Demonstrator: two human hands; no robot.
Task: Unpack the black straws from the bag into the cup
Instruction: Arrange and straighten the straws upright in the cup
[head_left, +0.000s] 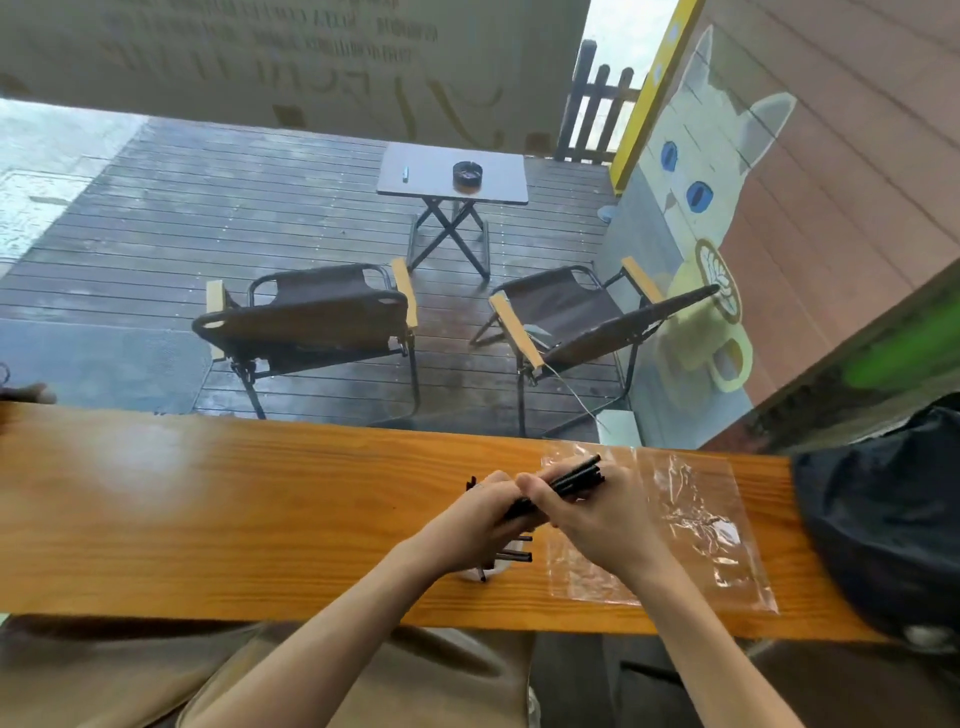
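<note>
1. Black straws (571, 480) form a bundle held over the wooden table (208, 509), slanting from the near left up to the far right.
2. Both hands are clamped on the bundle and touch each other: the left hand (485, 512) grips its near-left part, the right hand (592, 512) wraps the middle, thumb on top.
3. The far ends of the straws stick out past the right hand, above the edge of the bag (675, 525).
4. The bag is clear plastic and lies flat and crinkled on the table, just right of the hands.
5. The cup (493, 569) stands under the left hand, mostly hidden; only a pale part of its rim shows.
6. A few straws already rest in the cup, their ends poking out to the right and near side below the left wrist.
7. A dark cloth bundle (883, 519) lies on the right end of the table, beside the bag.
8. Beyond the table is a wet plank deck with two folding chairs (311, 317) and a small folding side table (452, 171) that carries a dark ashtray (467, 174).
9. A painted cat (696, 171) with blue eyes covers the wall at the far right.
</note>
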